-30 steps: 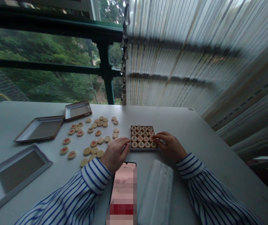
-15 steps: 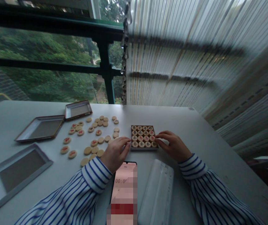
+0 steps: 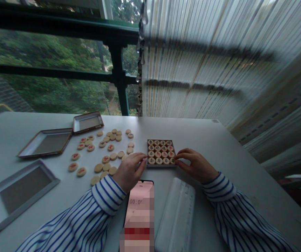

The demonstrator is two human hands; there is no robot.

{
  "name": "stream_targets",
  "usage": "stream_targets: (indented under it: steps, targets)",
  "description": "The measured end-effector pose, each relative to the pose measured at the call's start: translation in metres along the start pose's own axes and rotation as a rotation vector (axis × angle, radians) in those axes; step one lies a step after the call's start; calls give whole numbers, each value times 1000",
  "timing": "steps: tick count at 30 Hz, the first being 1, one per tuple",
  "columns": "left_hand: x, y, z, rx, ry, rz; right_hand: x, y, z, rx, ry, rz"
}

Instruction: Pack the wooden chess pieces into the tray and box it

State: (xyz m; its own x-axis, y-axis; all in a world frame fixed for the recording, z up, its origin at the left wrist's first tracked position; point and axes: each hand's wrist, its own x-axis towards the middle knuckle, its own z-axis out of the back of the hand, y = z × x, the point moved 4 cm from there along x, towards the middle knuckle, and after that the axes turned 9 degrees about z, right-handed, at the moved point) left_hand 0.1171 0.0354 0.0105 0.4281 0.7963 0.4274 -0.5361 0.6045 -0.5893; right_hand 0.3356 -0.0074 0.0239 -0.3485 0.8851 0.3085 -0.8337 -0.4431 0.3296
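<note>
Box of discs [image 3: 161,166] on bench [image 3: 234,210], between hands. Left hand [image 3: 129,171], right hand [image 3: 196,166]: fingers half-curled at its sides; grip unclear. Likely light, rigid; loose discs could spill. Best held by opposite walls, level.

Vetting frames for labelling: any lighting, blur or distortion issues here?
Head view: dim, cool light, soft sheen on the far part of the white table; wide-angle stretch and smearing in the pale striped curtain toward the right edge; blocky pixelation over the lower part of the black-edged phone; red and black characters on the round wooden pieces small and soft.
</note>
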Motion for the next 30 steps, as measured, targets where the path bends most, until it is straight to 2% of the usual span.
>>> stream_targets:
  steps: [6, 15, 30]
  targets:
    - [0, 1, -1, -11, 42, 32, -2, -3, 5, 23, 2, -64]
    - [0, 6, -10, -68, 113, 66, -8, -11, -3, 200, 130, -86]
    - [2, 6, -12, -110, 172, 155, -8, -12, -11, 156, 88, -97]
